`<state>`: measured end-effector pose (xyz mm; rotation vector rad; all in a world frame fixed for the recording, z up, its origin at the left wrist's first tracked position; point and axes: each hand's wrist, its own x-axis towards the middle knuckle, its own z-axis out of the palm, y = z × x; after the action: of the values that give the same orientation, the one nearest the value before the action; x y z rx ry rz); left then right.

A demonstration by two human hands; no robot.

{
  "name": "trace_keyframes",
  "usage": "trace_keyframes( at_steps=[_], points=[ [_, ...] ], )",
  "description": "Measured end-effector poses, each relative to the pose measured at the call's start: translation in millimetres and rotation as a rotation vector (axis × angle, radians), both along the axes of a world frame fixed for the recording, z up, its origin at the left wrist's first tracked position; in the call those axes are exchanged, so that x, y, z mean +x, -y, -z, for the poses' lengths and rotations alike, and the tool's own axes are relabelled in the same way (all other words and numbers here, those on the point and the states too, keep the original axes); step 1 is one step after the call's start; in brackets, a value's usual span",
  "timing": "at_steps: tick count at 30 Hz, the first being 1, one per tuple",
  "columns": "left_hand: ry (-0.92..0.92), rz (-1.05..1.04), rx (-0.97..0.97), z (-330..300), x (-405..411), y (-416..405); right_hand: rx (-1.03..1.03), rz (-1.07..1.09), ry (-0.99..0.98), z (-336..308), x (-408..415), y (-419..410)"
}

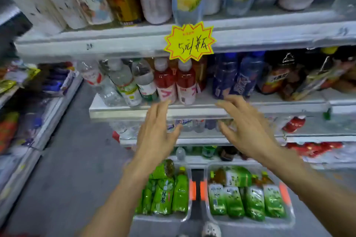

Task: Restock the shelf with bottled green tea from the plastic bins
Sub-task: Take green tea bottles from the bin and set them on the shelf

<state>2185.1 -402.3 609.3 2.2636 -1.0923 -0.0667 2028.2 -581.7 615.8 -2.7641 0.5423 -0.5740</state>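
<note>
Two clear plastic bins stand on the floor below me. The left bin point(187, 215) and the right bin point(207, 209) both hold several green tea bottles point(233, 198) with green labels, lying on their sides. My left hand point(156, 134) and my right hand point(248, 129) are both raised in front of the white shelf point(202, 108), fingers spread and empty. Their fingertips are near the shelf's front edge, the left below two red-and-pink bottles point(175, 82), the right below dark blue bottles point(237, 77).
Clear water bottles point(123, 82) stand at the shelf's left, dark bottles and snack packs at its right. A yellow star price tag point(189, 41) hangs from the shelf above. More shelves sit lower down. Grey floor and another rack lie to the left.
</note>
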Motion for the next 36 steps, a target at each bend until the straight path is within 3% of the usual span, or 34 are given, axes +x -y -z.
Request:
trace_keyframes(
  at_steps=[10,15,18,23,29,33,36],
  points=[
    [-0.716,-0.070,0.330,185,-59,-28,0.461,0.268,-0.693,193,-91,-32],
    [-1.266,-0.379,0.334,237,-105,4,0.670,0.350,-0.975,255,-143,-17],
    [-1.489,-0.517,0.288,269,-128,26,0.754,0.390,-1.005,286,-161,7],
    [-1.618,-0.676,0.225,327,-157,86,0.965,0.544,-0.863,353,-167,68],
    [-1.767,-0.958,0.095,405,-188,168,0.968,0.653,-0.721,423,-189,123],
    [-1.732,-1.103,0.064,435,-195,207,0.889,0.674,-0.731,458,-211,145],
    [-1.671,-1.178,0.071,453,-199,221,0.736,0.556,-0.737,476,-216,150]
  ],
)
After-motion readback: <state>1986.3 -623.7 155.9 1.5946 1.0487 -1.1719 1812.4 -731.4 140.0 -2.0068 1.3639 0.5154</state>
